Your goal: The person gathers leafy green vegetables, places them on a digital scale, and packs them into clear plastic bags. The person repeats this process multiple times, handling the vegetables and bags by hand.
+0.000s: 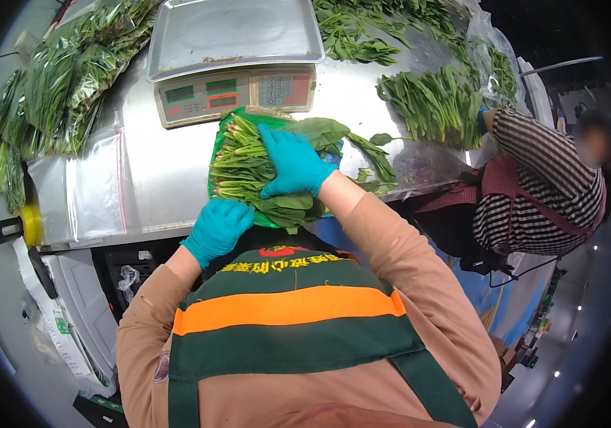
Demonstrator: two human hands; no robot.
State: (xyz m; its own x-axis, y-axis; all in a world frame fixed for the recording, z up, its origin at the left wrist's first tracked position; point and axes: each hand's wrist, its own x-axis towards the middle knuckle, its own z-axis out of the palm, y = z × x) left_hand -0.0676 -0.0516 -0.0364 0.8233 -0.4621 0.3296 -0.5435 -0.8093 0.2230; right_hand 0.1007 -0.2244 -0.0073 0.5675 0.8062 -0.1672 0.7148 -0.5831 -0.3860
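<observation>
A bunch of spinach [246, 166] lies on a green sheet or bag [213, 176] at the steel table's near edge, stems to the left and leaves to the right. My right hand [297, 163], in a teal glove, rests spread on top of the bunch, thumb and fingers apart. At the lower left corner of the green sheet is my left hand [220, 227], also gloved, with its fingers curled down by the stem ends; whether it pinches the sheet is hidden. Loose leaves [375, 155] lie right of the bunch.
A digital scale [236, 93] with a metal pan [236, 35] stands beyond the bunch. Bagged greens [64, 85] and clear plastic bags [94, 187] lie left, near a yellow tape roll [31, 224]. At right a co-worker's gloved hand [482, 119] touches another spinach pile [434, 107].
</observation>
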